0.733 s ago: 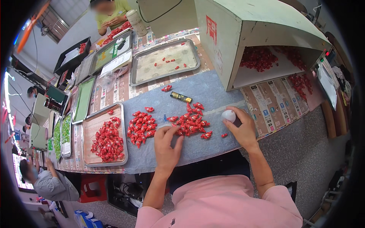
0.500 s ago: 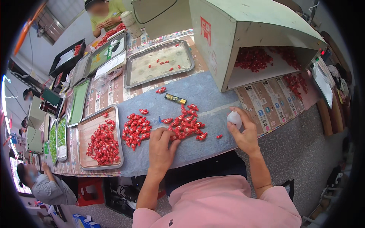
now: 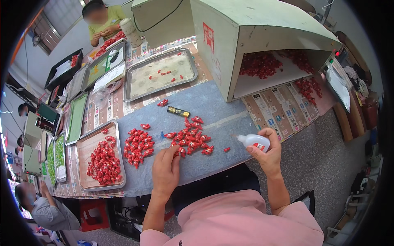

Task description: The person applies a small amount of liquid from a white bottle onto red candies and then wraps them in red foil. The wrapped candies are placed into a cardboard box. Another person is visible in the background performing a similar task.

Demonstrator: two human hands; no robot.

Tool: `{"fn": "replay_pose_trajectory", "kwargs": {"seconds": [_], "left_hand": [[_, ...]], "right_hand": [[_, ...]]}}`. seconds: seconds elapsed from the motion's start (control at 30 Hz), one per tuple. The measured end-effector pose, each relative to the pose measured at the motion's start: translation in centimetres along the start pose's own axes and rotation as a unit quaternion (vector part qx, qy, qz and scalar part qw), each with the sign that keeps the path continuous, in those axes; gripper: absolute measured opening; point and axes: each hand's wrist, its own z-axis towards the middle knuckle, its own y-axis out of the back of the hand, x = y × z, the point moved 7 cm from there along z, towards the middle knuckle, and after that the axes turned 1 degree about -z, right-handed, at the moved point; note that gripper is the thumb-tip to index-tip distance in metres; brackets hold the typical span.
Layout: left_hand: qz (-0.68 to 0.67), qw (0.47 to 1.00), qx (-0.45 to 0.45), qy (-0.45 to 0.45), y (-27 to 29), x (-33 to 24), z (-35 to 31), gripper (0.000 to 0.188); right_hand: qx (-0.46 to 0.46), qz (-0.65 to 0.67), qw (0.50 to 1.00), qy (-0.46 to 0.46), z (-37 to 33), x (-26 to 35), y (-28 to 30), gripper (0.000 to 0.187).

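Note:
My right hand [image 3: 270,155] is wrapped round a small white squeeze bottle [image 3: 258,142], tilted so its thin nozzle points left over the blue mat [image 3: 221,104]. At the near edge of a loose pile of small red pieces [image 3: 192,137], my left hand [image 3: 165,170] pinches one small red piece [image 3: 177,153] between thumb and fingers; part of it is hidden. Left of that pile sits a second, tighter group of red pieces [image 3: 138,146]. One single red piece [image 3: 227,149] lies apart, between the pile and the bottle. Beyond the pile rests a black and gold cylinder [image 3: 178,111].
A metal tray [image 3: 124,164] heaped with red pieces stands at the left. Behind the mat is another tray [image 3: 130,91] with several pieces. A pale metal box [image 3: 217,61] with an open front holds more red pieces. Co-workers sit at the far left [image 3: 107,20] and near left [image 3: 53,211].
The bottle has turned from end-on to sideways, nozzle to the left. My left hand has closed on a red piece at the pile's edge. The whole view has shifted slightly.

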Motion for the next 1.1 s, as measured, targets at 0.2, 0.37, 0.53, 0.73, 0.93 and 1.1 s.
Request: {"fn": "replay_pose_trajectory", "kwargs": {"seconds": [0.2,0.37,0.53,0.73,0.93,1.1], "left_hand": [[-0.401,0.9,0.014,0.17,-3.9,-0.5,-2.1,0.027],[-0.606,0.746,0.064,0.269,-8.0,-1.7,-3.5,0.033],[-0.67,0.682,0.084,0.281,-9.8,-3.0,-4.0,0.033],[-0.669,0.687,0.077,0.273,-10.5,-2.7,-4.3,0.028],[-0.657,0.698,0.07,0.277,-10.7,-2.4,-4.4,0.027],[-0.655,0.699,0.069,0.278,-10.9,-2.3,-4.4,0.027]], "right_hand": [[-0.008,-0.021,0.998,0.064,-0.9,1.2,0.6,0.04],[-0.002,-0.034,0.994,0.107,-2.2,3.0,0.9,0.04],[0.014,-0.072,0.987,0.145,-3.4,4.2,0.5,0.04],[0.025,-0.093,0.982,0.165,-3.9,4.7,-0.1,0.04],[0.036,-0.148,0.97,0.191,-4.2,4.9,-0.9,0.04],[0.055,-0.166,0.964,0.198,-4.2,4.9,-1.3,0.04]]}}
